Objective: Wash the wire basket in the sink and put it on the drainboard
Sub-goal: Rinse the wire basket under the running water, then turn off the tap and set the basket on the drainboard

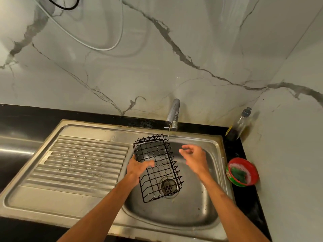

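Note:
A black wire basket (158, 173) hangs tilted over the steel sink bowl (195, 206), above the drain. My left hand (138, 167) grips its left side, with the fingers hooked over the wires and the thumb outside. To the right of the basket, my right hand (194, 158) hovers over the bowl, fingers loosely curled and holding nothing. The ribbed drainboard (78, 165) lies to the left of the bowl. A thin stream of water falls from the tap (173, 114) just behind the basket's far corner.
A red tub (243, 172) with a green scrubber and suds sits on the black counter right of the sink. A soap bottle (238, 124) stands in the back right corner. The marbled wall rises close behind the tap.

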The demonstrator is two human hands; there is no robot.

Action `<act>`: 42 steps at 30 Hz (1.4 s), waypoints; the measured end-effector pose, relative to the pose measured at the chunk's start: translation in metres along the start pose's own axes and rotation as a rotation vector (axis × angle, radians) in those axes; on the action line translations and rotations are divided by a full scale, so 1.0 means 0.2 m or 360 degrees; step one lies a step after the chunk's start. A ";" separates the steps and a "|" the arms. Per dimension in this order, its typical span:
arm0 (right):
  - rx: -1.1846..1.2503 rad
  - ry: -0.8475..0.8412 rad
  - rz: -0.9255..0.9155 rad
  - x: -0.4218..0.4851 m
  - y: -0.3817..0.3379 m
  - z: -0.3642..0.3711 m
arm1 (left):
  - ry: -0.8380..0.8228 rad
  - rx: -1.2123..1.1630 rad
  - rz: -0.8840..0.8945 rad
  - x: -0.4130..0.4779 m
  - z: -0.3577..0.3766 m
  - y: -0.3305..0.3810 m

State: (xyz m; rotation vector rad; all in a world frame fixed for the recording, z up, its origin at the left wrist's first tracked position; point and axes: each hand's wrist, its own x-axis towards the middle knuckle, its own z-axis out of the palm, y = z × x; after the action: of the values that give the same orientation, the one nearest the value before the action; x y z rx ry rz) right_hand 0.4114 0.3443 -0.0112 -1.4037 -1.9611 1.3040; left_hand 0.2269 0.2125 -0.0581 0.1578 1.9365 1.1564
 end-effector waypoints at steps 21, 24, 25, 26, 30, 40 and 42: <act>-0.0753 -0.0151 -0.0615 0.84 -0.04 0.37 | -0.0142 0.0196 0.0045 -0.05 -0.16 0.21; -0.0738 -0.0136 -0.0545 0.86 -0.03 0.38 | -0.0116 0.0229 -0.0015 0.00 -0.16 0.20; -0.0774 -0.0080 -0.0587 0.83 -0.08 0.36 | -0.0108 0.0233 -0.0038 0.01 -0.16 0.19; -0.0778 -0.0022 -0.0656 0.82 -0.10 0.35 | -0.0103 0.0230 -0.0046 0.02 -0.16 0.19; -0.0868 0.0264 -0.0866 0.80 -0.06 0.30 | -0.0106 0.0216 -0.0045 0.03 -0.15 0.20; -0.0037 0.0415 -0.0338 0.73 -0.05 0.30 | -0.0098 0.0187 -0.0093 0.03 -0.14 0.23; 0.0142 0.0351 -0.0220 0.67 0.00 0.26 | -0.0097 0.0164 -0.0099 0.02 -0.15 0.23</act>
State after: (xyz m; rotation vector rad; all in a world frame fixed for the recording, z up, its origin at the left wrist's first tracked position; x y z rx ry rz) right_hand 0.3160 0.4396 -0.0613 -1.2856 -1.7968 1.1101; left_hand 0.1900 0.2202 -0.0182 0.1845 1.9342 1.0008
